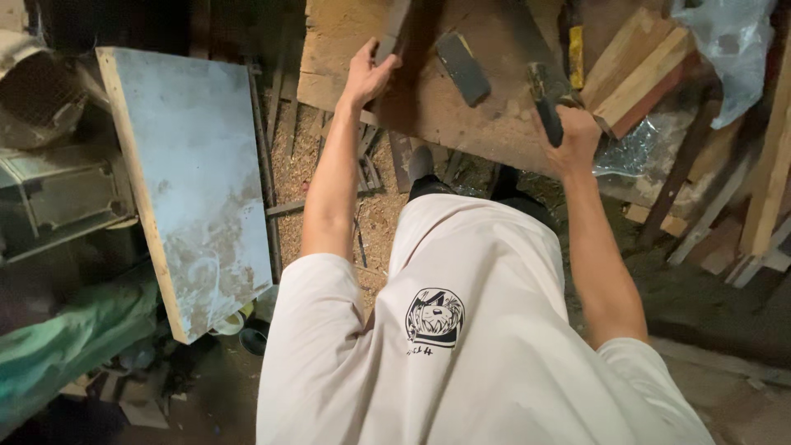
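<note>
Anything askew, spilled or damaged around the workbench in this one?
Sawdust and wood scraps litter the floor under the bench. A stained, blotchy board leans at a slant on the left. Planks lie stacked unevenly at right.

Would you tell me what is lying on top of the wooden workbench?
On the wooden workbench lies a flat dark block. The left hand grips a dark strip; the right hand holds a dark-handled tool. Beneath them is hidden.

pale grey-blue flat board with rusty brown stains (194, 185), white cotton shirt with black round emblem (461, 346), tan sawdust-strewn wooden workbench (445, 91), crumpled green cloth (66, 346)
</note>
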